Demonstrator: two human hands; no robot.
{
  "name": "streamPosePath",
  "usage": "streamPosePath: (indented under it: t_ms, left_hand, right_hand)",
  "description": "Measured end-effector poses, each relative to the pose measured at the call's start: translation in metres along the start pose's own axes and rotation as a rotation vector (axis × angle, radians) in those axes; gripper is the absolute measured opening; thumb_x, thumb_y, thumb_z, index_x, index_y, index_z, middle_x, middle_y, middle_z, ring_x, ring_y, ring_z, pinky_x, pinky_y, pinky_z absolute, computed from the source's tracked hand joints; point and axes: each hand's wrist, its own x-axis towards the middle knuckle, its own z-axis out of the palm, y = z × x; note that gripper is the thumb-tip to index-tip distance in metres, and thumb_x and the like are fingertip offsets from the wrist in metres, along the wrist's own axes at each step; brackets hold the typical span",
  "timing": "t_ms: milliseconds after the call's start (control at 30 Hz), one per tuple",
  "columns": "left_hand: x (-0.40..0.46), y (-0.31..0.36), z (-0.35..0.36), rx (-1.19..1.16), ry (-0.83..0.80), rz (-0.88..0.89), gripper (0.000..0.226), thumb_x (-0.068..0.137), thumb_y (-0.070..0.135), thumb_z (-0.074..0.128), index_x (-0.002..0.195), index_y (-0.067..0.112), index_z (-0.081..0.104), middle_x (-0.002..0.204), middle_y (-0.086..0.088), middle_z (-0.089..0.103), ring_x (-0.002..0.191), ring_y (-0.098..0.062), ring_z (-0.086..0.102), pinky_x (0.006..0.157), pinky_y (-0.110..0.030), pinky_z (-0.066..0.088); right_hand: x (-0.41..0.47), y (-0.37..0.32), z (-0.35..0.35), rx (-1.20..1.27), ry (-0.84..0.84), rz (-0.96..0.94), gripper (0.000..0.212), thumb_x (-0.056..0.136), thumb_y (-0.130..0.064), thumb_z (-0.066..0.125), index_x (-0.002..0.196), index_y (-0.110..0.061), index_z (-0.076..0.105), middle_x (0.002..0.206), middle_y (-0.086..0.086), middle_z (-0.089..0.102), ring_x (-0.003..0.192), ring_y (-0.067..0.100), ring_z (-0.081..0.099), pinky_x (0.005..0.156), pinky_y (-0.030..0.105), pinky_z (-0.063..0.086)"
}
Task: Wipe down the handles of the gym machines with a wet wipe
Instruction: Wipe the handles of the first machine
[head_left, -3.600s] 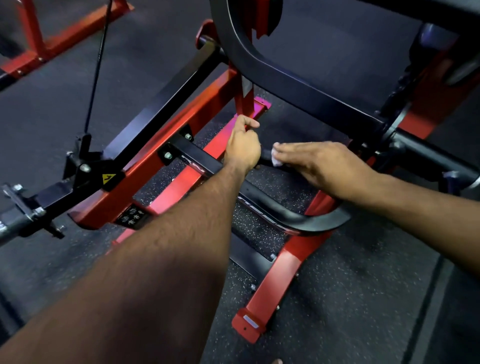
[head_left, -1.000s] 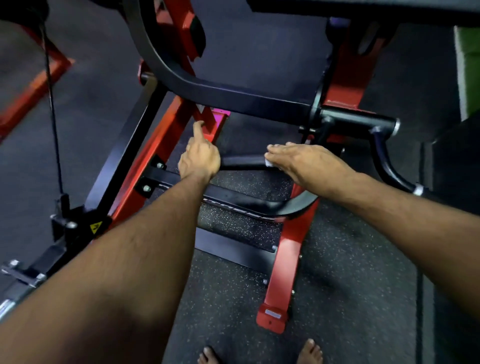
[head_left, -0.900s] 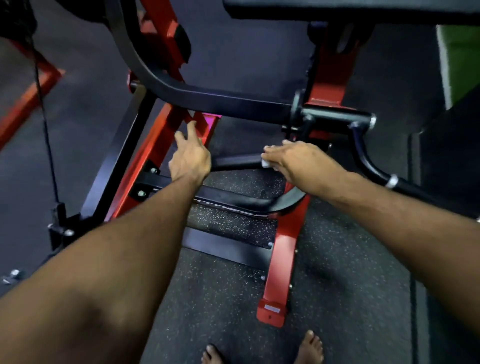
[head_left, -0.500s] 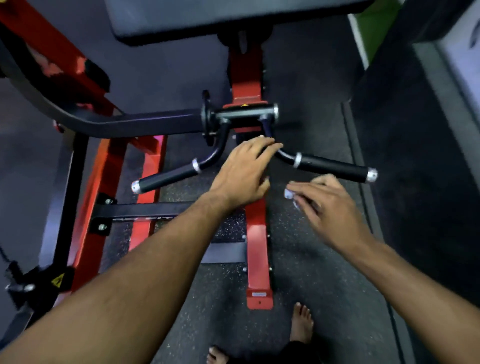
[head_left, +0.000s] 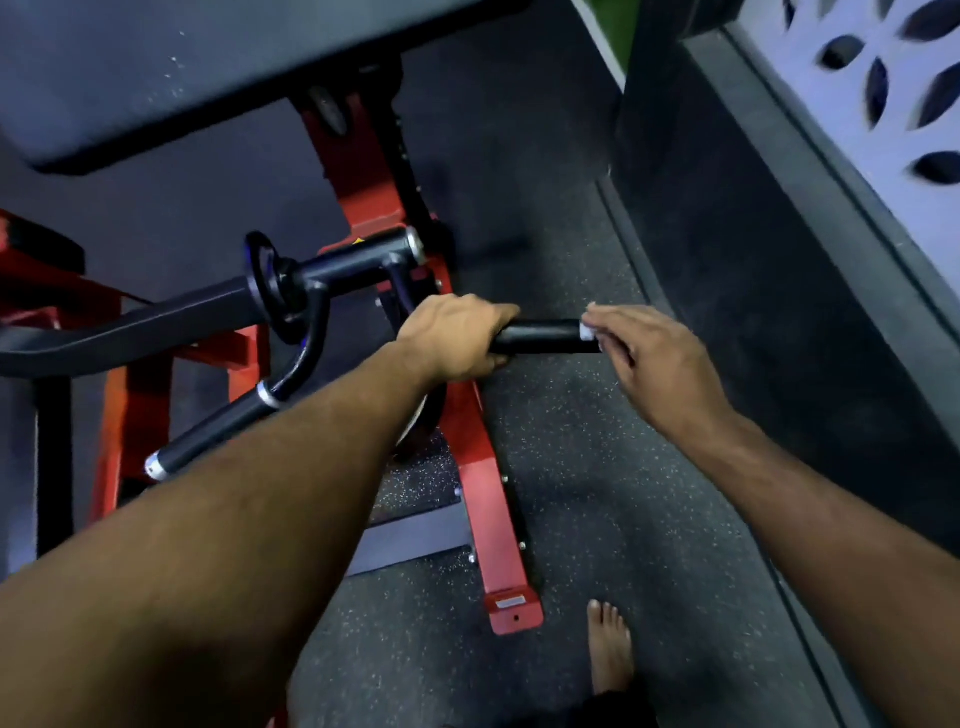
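Left hand (head_left: 457, 338) grips the black handle (head_left: 540, 336) of a red machine (head_left: 483, 488); right hand (head_left: 654, 358) pinches a white wipe (head_left: 588, 331) against the handle's outer end.

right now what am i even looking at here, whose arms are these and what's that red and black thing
This is one picture from a camera worn on a person's head, looking down, so the two arms reaching in are the wearer's own. The red frame with black bars is a gym machine standing on a dark speckled rubber floor, with a padded bench at the top. Two black handles stick out from it. The left hand holds the right handle, wrapped round its inner end. The right hand pinches a small white wet wipe against that handle's outer end, to clean it. The left handle is untouched. A bare foot shows at the bottom, beside the frame's end.
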Motion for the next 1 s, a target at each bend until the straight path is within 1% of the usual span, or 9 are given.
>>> streamPosePath:
  t_ms: [133, 200, 400, 533, 633, 700, 800, 933, 1000]
  left_hand:
    - [0.008, -0.012, -0.008, -0.063, -0.159, 0.056, 0.028, 0.083, 0.045, 0.073, 0.098, 0.029, 0.055, 0.079, 0.007, 0.059, 0.09, -0.028, 0.066, 0.07, -0.033, 0.042]
    - [0.01, -0.013, -0.006, -0.046, -0.155, 0.032, 0.024, 0.08, 0.043, 0.071, 0.093, 0.028, 0.058, 0.07, 0.01, 0.051, 0.088, -0.027, 0.066, 0.069, -0.031, 0.041]
    - [0.013, -0.012, -0.006, -0.044, -0.177, -0.003, 0.019, 0.078, 0.044, 0.068, 0.086, 0.031, 0.057, 0.073, 0.01, 0.053, 0.088, -0.027, 0.067, 0.071, -0.03, 0.042]
    - [0.016, -0.011, -0.008, -0.065, -0.241, -0.014, 0.023, 0.077, 0.046, 0.07, 0.077, 0.029, 0.054, 0.078, 0.009, 0.063, 0.082, -0.022, 0.065, 0.07, -0.029, 0.043]
    - [0.019, -0.013, -0.007, -0.093, -0.253, -0.017, 0.025, 0.076, 0.047, 0.072, 0.072, 0.03, 0.053, 0.074, 0.009, 0.062, 0.077, -0.02, 0.064, 0.068, -0.029, 0.043]
    - [0.022, -0.014, -0.006, -0.103, -0.265, -0.008, 0.027, 0.077, 0.047, 0.073, 0.07, 0.03, 0.052, 0.074, 0.007, 0.062, 0.075, -0.019, 0.064, 0.065, -0.029, 0.041]
    - [0.024, -0.016, -0.003, -0.126, -0.271, -0.004, 0.031, 0.074, 0.047, 0.074, 0.066, 0.028, 0.051, 0.07, 0.005, 0.061, 0.072, -0.02, 0.064, 0.06, -0.029, 0.038]
    - [0.024, -0.015, -0.003, -0.14, -0.252, 0.004, 0.028, 0.072, 0.046, 0.071, 0.063, 0.025, 0.053, 0.064, 0.006, 0.064, 0.07, -0.019, 0.068, 0.063, -0.03, 0.049]
    - [0.023, -0.016, -0.003, -0.136, -0.247, 0.009, 0.028, 0.073, 0.046, 0.071, 0.064, 0.025, 0.054, 0.065, 0.006, 0.064, 0.071, -0.019, 0.068, 0.064, -0.031, 0.05]
  right_hand:
    - [-0.009, 0.014, 0.005, -0.034, 0.005, -0.032, 0.034, 0.087, 0.003, 0.073, 0.119, -0.01, 0.073, 0.125, 0.004, 0.07, 0.119, 0.019, 0.065, 0.106, 0.044, 0.048]
    - [-0.009, 0.018, 0.006, -0.048, 0.031, -0.041, 0.033, 0.088, 0.001, 0.073, 0.119, -0.01, 0.073, 0.125, 0.004, 0.07, 0.118, 0.018, 0.065, 0.105, 0.047, 0.047]
    - [-0.006, 0.0, 0.027, -0.048, 0.148, 0.075, 0.035, 0.086, 0.007, 0.07, 0.119, -0.005, 0.072, 0.123, 0.009, 0.071, 0.115, 0.022, 0.067, 0.11, 0.049, 0.044]
    - [-0.018, -0.004, 0.029, -0.139, 0.113, -0.017, 0.045, 0.081, 0.009, 0.072, 0.123, -0.006, 0.07, 0.131, 0.009, 0.067, 0.123, 0.027, 0.062, 0.114, 0.047, 0.037]
    - [-0.024, 0.002, 0.019, -0.207, 0.161, 0.084, 0.033, 0.093, -0.014, 0.065, 0.124, -0.02, 0.071, 0.126, 0.003, 0.07, 0.105, 0.03, 0.057, 0.091, 0.031, 0.037]
    - [-0.02, -0.004, 0.021, -0.181, 0.199, 0.177, 0.025, 0.096, -0.019, 0.062, 0.118, -0.018, 0.074, 0.118, 0.005, 0.073, 0.092, 0.025, 0.052, 0.078, 0.033, 0.046]
    - [-0.005, -0.026, 0.03, -0.09, 0.279, 0.354, 0.018, 0.096, -0.009, 0.063, 0.11, -0.009, 0.075, 0.113, 0.005, 0.071, 0.094, 0.025, 0.06, 0.083, 0.043, 0.055]
    - [-0.006, -0.052, 0.046, 0.045, 0.338, 0.513, 0.018, 0.1, -0.017, 0.059, 0.11, -0.01, 0.071, 0.11, -0.002, 0.048, 0.08, 0.018, 0.06, 0.076, 0.038, 0.057]
    - [-0.01, -0.053, 0.045, 0.055, 0.348, 0.521, 0.018, 0.1, -0.021, 0.06, 0.112, -0.014, 0.071, 0.108, -0.003, 0.047, 0.079, 0.015, 0.059, 0.074, 0.04, 0.057]
